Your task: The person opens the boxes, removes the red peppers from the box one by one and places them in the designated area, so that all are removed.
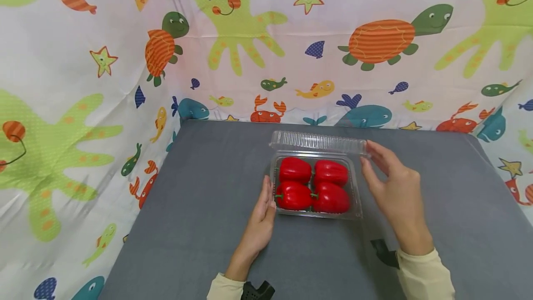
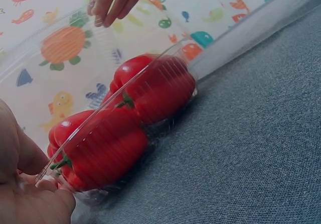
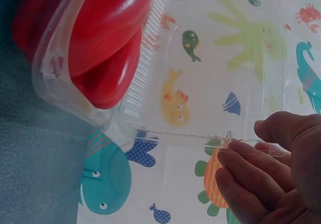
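Observation:
Red bell peppers (image 1: pixel 331 197) with green stems sit in two rows in a clear plastic clamshell container (image 1: pixel 318 215). Its hinged lid (image 1: pixel 318 141) stands raised at the far side. At the lid's right end, my right hand (image 1: pixel 393 186) pinches the edge between thumb and fingers. In the right wrist view, this hand (image 3: pixel 271 169) has the clear lid (image 3: pixel 210 128) between thumb and fingertips. My left hand (image 1: pixel 258 221) lies along the container's left side, its straight fingers touching the wall. The left wrist view shows this hand (image 2: pixel 35 199) at the container's corner, close to a pepper (image 2: pixel 100 148).
A grey cloth (image 1: pixel 200 207) covers the table under the container. White curtains (image 1: pixel 258 22) printed with sea animals hang behind the table and along its sides. Dark wrist-worn camera parts (image 1: pixel 384 253) show near both cream sleeves (image 1: pixel 425 274).

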`<act>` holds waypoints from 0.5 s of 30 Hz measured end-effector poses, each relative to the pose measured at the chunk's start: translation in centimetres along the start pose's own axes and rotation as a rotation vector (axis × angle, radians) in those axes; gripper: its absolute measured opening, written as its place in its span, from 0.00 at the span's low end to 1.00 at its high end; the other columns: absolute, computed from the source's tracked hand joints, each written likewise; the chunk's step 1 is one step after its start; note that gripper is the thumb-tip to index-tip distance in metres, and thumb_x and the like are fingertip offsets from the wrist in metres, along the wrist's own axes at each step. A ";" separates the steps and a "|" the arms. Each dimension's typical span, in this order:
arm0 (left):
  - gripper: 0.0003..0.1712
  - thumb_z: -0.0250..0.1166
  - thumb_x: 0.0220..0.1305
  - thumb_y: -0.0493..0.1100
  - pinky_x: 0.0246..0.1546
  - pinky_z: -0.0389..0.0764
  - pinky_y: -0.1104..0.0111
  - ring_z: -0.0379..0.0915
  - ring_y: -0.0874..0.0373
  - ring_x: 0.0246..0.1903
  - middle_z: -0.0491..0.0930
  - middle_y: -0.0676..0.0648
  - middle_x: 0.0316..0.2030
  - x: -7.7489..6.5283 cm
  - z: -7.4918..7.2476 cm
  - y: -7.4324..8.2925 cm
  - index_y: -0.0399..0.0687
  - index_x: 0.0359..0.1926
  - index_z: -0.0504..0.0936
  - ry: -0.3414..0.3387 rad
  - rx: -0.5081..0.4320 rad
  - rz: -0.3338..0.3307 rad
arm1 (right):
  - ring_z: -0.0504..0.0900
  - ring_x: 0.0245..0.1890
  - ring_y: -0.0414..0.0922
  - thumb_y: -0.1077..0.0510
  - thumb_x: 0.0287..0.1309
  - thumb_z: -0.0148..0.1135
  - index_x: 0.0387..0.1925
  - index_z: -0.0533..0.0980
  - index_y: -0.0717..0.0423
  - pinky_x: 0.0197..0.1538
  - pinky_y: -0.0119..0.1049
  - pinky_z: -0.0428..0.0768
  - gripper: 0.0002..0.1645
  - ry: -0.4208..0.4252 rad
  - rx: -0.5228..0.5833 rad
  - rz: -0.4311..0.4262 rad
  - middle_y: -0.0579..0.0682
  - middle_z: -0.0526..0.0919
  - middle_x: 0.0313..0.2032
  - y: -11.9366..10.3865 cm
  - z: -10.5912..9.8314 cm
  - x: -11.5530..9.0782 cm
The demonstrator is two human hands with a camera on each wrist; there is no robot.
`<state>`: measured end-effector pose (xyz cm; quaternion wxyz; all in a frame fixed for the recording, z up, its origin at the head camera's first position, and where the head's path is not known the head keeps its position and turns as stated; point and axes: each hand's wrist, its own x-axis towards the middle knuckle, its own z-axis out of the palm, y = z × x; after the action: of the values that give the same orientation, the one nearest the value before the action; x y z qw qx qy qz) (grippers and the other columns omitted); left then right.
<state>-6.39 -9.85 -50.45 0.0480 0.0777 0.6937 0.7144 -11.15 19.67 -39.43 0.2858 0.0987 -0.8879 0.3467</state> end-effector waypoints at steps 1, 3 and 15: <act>0.42 0.46 0.84 0.33 0.78 0.53 0.63 0.37 0.58 0.83 0.38 0.52 0.85 0.0 0.0 0.0 0.54 0.86 0.36 -0.002 0.002 -0.002 | 0.88 0.55 0.59 0.64 0.61 0.76 0.67 0.79 0.55 0.56 0.10 0.65 0.32 0.005 0.006 0.000 0.58 0.87 0.59 0.1 0.0 0.1; 0.42 0.46 0.84 0.33 0.78 0.53 0.63 0.37 0.58 0.83 0.38 0.52 0.85 0.0 0.1 -0.1 0.52 0.86 0.35 -0.002 0.006 -0.001 | 0.88 0.55 0.59 0.64 0.62 0.75 0.67 0.79 0.55 0.56 0.10 0.65 0.32 0.010 0.015 0.003 0.58 0.86 0.59 0.1 0.1 0.3; 0.43 0.46 0.84 0.33 0.78 0.52 0.62 0.36 0.59 0.83 0.38 0.53 0.85 0.0 0.1 0.1 0.61 0.86 0.36 0.001 0.011 -0.004 | 0.87 0.57 0.58 0.64 0.65 0.73 0.70 0.77 0.54 0.55 0.14 0.70 0.32 -0.002 0.080 0.064 0.58 0.85 0.61 0.8 0.5 1.3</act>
<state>-6.38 -9.78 -50.40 0.0486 0.0765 0.6979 0.7104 -12.74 19.96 -39.43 0.2694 0.0817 -0.8763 0.3909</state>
